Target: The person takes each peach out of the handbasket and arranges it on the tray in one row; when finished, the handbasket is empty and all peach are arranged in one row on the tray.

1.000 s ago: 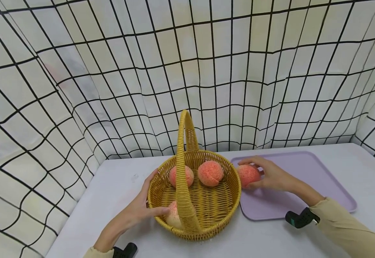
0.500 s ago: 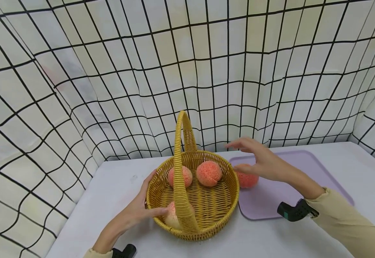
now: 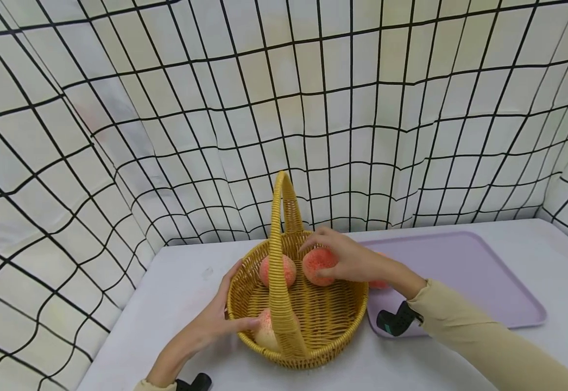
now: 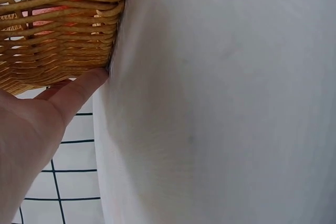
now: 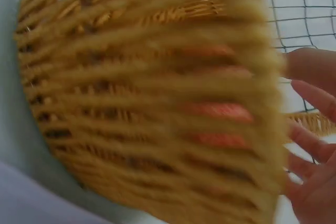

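A white wall with black lines (image 3: 245, 125) goes along the left and back edges of the white table (image 3: 176, 282). Near the back edge is a brown basket (image 3: 325, 304). Its tall handle (image 3: 279, 288) hides bits of the left ball (image 3: 290, 270) and the front ball (image 3: 264, 332). The right ball (image 3: 313, 267) sits inside too, near the back. Next comes a purple tray (image 3: 469, 277), its left edge just beside the basket. A fourth ball (image 3: 378, 284) is by that edge, mostly hidden under the right wrist.

The left hand (image 3: 220, 317) holds the basket's left side, thumb over the rim next to the front ball. The right hand (image 3: 345, 255) reaches over the basket's right rim. Its fingers bend around the right ball, but I can't tell if they grip it.
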The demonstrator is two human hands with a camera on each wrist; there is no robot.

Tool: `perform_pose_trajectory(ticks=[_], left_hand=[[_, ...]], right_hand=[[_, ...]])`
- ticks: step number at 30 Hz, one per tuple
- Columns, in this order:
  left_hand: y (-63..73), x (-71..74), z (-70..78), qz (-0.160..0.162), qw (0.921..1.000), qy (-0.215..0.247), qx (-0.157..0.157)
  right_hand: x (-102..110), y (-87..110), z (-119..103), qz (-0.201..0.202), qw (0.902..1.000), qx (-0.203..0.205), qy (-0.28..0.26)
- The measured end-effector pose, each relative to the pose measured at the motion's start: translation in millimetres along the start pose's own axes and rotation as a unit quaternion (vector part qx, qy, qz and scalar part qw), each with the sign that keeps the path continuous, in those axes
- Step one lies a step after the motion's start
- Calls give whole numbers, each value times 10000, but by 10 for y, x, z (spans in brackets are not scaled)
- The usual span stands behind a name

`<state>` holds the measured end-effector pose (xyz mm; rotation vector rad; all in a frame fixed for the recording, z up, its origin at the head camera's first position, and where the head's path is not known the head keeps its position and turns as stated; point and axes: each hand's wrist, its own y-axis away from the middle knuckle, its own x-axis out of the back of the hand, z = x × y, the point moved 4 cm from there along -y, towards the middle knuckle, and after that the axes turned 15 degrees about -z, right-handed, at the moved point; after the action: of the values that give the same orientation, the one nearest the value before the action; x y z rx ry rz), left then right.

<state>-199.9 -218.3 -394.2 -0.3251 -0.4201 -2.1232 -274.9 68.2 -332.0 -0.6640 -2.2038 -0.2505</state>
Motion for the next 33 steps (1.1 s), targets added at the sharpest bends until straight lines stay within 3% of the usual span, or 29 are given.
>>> perform_pose_trajectory(ticks=[10, 22, 27, 33], left_hand=[[-30, -26, 2, -59, 10000, 28, 3], [-2, -12, -32, 21, 10000, -13, 77], [16, -14, -60, 52, 9999, -24, 144], [6, -13, -49, 29, 10000, 49, 64]], right_hand=[[-179, 3, 18, -208, 9988, -256, 365], [-126, 56, -18, -407, 9983, 272, 319], [-198, 45, -14, -698, 9975, 29, 91], [-236, 24, -26, -690, 9965, -291, 377]])
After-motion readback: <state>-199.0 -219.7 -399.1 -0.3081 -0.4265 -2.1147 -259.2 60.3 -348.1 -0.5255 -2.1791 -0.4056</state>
